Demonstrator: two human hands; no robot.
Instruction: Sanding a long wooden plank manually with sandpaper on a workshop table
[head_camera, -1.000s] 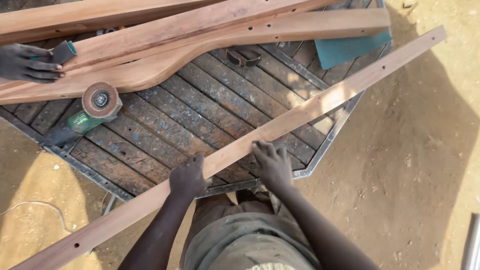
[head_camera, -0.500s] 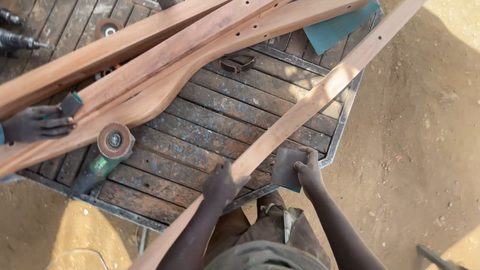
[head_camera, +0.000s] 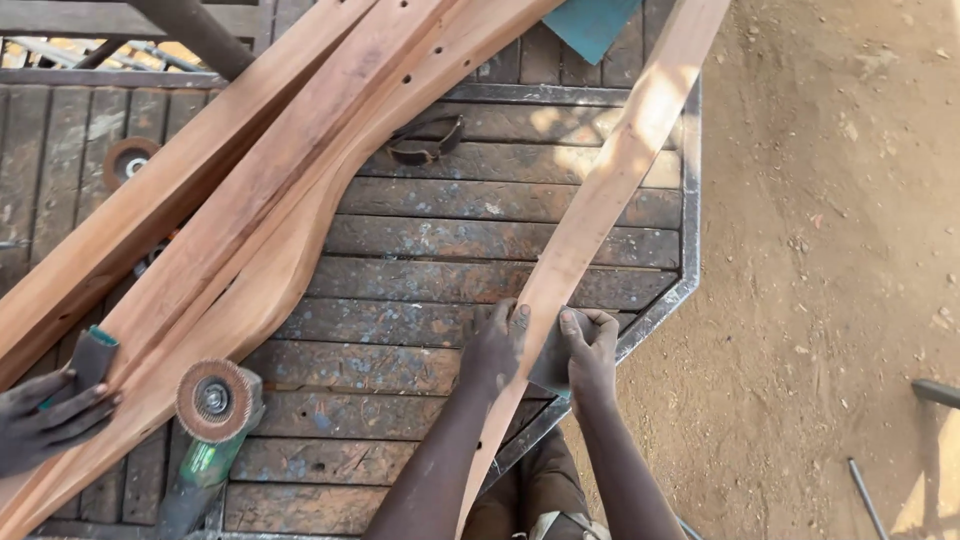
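Observation:
A long pale wooden strip lies slantwise across a slatted workbench and runs down past its edge toward me. My left hand grips the strip on its left side. My right hand presses a dark piece of sandpaper against the strip's right edge. The two hands sit opposite each other, just inside the bench's metal rim.
Curved reddish boards lie across the bench's left half. Another person's hand holds a sanding block against them. An angle grinder with a flap disc, a second disc, goggles and a teal sheet lie around. Sandy ground is to the right.
The strip now looks steeper in view as my head turned. My hands have come closer together on it, the right one now with sandpaper against its edge.

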